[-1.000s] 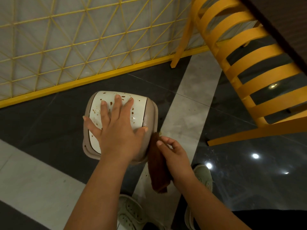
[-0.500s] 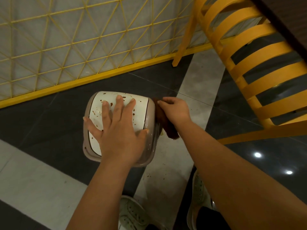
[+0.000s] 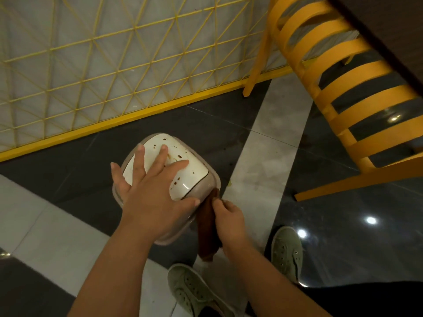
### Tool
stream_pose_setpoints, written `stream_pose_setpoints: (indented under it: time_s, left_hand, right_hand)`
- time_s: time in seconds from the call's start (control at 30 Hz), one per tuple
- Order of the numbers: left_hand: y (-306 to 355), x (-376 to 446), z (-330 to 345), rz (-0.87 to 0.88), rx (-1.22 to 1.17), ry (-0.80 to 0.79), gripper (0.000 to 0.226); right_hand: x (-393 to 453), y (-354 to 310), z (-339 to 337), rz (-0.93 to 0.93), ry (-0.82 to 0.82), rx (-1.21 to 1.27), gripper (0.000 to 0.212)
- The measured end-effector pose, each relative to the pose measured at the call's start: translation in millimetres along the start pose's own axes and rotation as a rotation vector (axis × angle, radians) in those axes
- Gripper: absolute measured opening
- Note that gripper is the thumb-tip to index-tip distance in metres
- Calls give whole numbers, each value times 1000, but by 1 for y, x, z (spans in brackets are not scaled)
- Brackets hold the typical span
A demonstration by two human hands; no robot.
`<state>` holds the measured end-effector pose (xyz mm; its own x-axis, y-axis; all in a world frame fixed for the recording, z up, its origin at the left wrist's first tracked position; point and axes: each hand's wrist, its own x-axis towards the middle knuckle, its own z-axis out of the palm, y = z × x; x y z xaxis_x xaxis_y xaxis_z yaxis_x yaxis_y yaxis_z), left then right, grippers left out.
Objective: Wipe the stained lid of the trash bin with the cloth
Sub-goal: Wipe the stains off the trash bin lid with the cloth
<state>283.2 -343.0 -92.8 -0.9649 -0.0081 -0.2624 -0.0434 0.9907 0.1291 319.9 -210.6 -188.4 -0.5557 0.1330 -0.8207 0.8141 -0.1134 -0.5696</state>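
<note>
Stained white lid sits atop the trash bin on the floor, brown spots all over. Left hand presses flat on it, fingers spread; right hand pinches the brown cloth at the bin's near edge. Best sweep upward across the spots. Yellow chair crowds the right; shoes just below.
</note>
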Motion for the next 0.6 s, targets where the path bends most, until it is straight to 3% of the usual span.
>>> stream_pose_setpoints:
  time_s: [0.13,0.4,0.6]
  left_hand:
    - [-7,-10,-1,-58,71,18,80]
    - [-5,-11,7,-88,109,40,87]
    - [3,-1,4,-123,33,94,90]
  right_hand:
    - [-14,19,5,-2,7,-15,19]
    - [7,-27,-6,-347,223,-110,10]
    - [4,-17,-10,-353,131,-228,6]
